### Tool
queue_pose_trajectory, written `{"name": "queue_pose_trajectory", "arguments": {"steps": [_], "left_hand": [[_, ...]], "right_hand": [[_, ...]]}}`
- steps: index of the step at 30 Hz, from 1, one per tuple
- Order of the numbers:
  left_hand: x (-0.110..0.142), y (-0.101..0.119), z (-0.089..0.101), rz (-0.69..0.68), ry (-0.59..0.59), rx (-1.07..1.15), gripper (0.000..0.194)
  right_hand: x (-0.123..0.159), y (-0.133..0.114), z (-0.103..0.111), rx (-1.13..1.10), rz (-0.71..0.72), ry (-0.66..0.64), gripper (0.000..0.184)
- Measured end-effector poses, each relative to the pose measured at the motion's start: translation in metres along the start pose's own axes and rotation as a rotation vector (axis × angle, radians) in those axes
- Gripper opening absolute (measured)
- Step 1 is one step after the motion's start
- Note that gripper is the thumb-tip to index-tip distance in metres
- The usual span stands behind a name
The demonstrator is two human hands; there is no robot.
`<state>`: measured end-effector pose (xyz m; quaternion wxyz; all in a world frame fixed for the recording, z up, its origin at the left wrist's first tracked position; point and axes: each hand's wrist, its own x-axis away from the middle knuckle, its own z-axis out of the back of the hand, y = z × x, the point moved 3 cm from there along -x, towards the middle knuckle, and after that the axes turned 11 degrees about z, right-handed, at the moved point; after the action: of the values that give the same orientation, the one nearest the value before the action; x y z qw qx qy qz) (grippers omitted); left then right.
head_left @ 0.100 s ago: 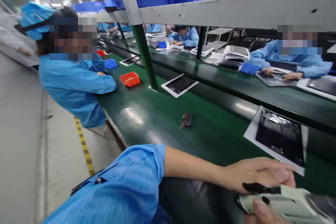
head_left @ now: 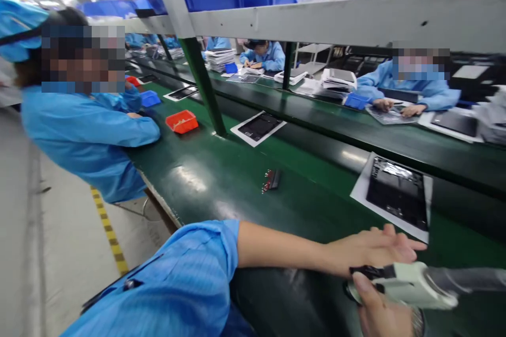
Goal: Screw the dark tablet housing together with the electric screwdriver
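Note:
My left hand [head_left: 371,250] reaches across the green belt [head_left: 221,179] with fingers stretched out, holding nothing, just short of a black laptop base on a white sheet [head_left: 395,192]. At the bottom right my right hand [head_left: 379,310] grips a pale green electric screwdriver [head_left: 411,284], which lies right under my left hand. A small black part with red ends [head_left: 271,180] lies on the belt further out.
A person in a blue coat [head_left: 87,131] leans on the belt at left, near a red tray [head_left: 182,121] and blue tray [head_left: 150,98]. Another laptop base on a sheet [head_left: 259,127] lies beyond a green post [head_left: 203,87]. More people work across the line.
The view has shifted a little to the right. My left hand's fingers have spread and the screwdriver has come up higher in view.

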<state>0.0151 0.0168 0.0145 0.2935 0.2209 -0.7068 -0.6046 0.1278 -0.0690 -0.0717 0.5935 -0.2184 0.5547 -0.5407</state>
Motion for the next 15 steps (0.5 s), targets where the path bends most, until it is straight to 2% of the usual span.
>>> {"name": "queue_pose_trajectory", "arguments": {"steps": [3,7,10,13,15], "left_hand": [[0.004,0.002,-0.002,0.113,-0.056,0.117,0.097],[0.000,-0.009,-0.010,0.090,-0.045,0.293,0.110],[-0.006,-0.022,-0.014,0.060,0.045,0.339,0.100],[-0.007,-0.031,-0.014,0.046,0.179,0.358,0.076],[-0.005,-0.035,-0.014,0.038,0.231,0.355,0.068]], "right_hand": [[-0.011,-0.006,-0.002,-0.042,0.021,0.021,0.115],[-0.017,-0.009,-0.006,-0.118,0.049,-0.022,0.123],[-0.016,-0.009,-0.010,-0.168,0.051,-0.016,0.116],[-0.015,-0.008,-0.014,-0.215,0.039,-0.010,0.102],[-0.015,-0.008,-0.016,-0.243,0.018,0.005,0.100]]}}
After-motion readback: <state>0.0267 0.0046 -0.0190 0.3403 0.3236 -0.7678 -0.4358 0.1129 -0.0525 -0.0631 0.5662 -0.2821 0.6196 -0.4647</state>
